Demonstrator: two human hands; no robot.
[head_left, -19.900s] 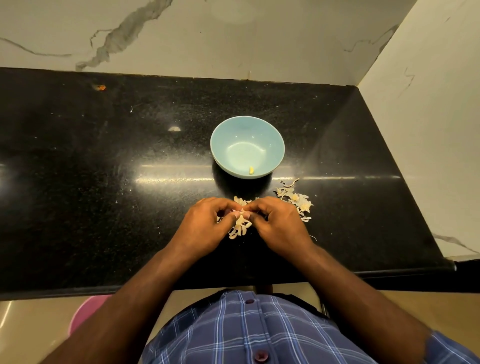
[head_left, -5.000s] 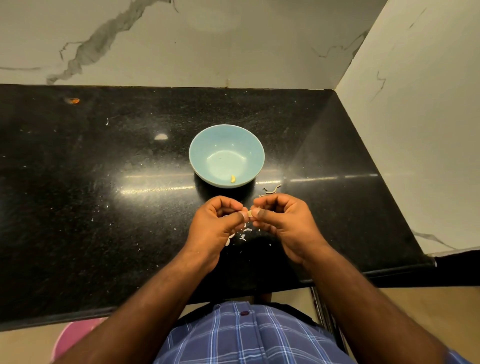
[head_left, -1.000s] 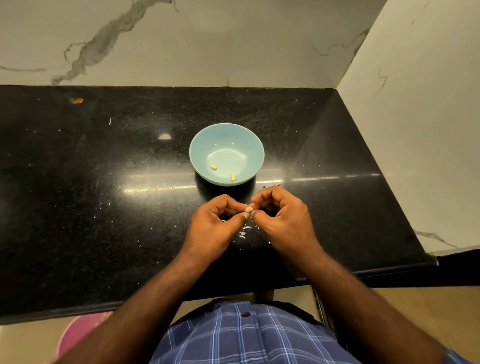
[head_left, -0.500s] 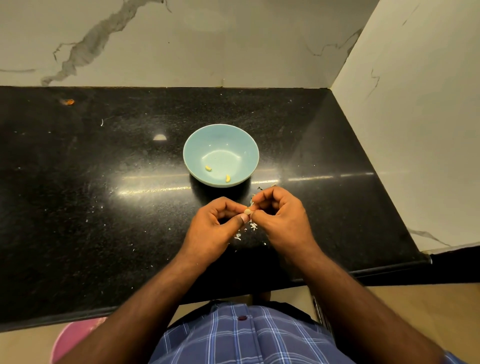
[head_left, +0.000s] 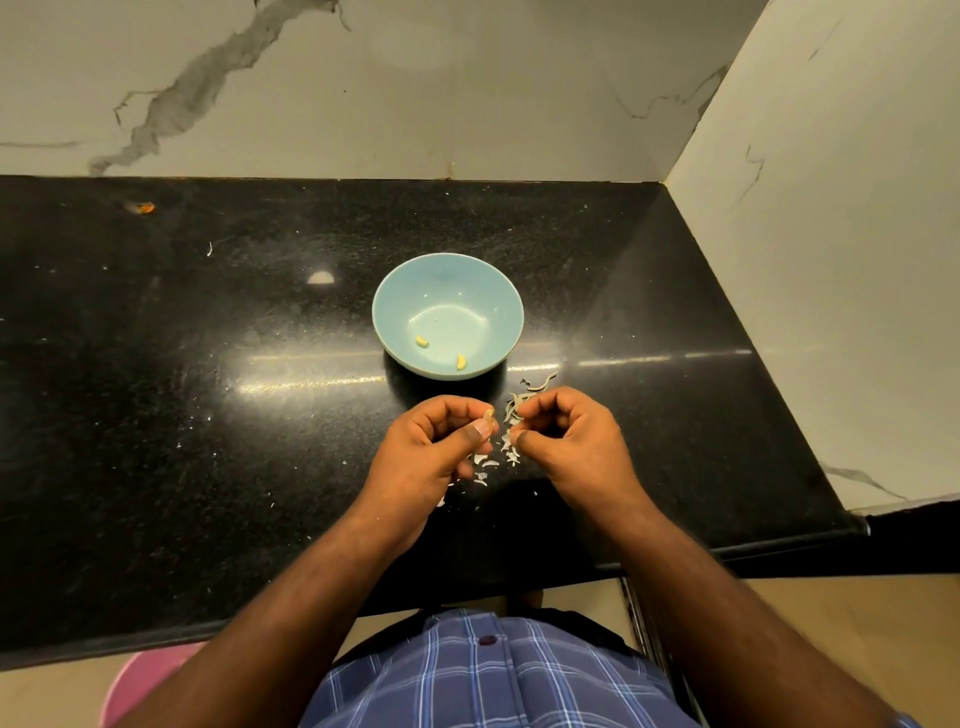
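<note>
Left hand (head_left: 431, 452): thumb and forefinger pinch a pale piece (head_left: 488, 414), held above the tabletop (head_left: 208, 415) just before the blue bowl (head_left: 387, 306). Right hand (head_left: 569, 444): fingers curled; whether they pinch anything cannot be told. Peel scraps (head_left: 485, 462) lie between the hands. Two yellow pieces (head_left: 422, 341) lie in the bowl.

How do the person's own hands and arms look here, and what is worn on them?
The left hand and the right hand are bare: no gloves, rings or watch show. Both forearms are uncovered up to the bottom edge of the picture. The person wears a blue checked shirt with thin white lines and a small dark button at the front.
</note>
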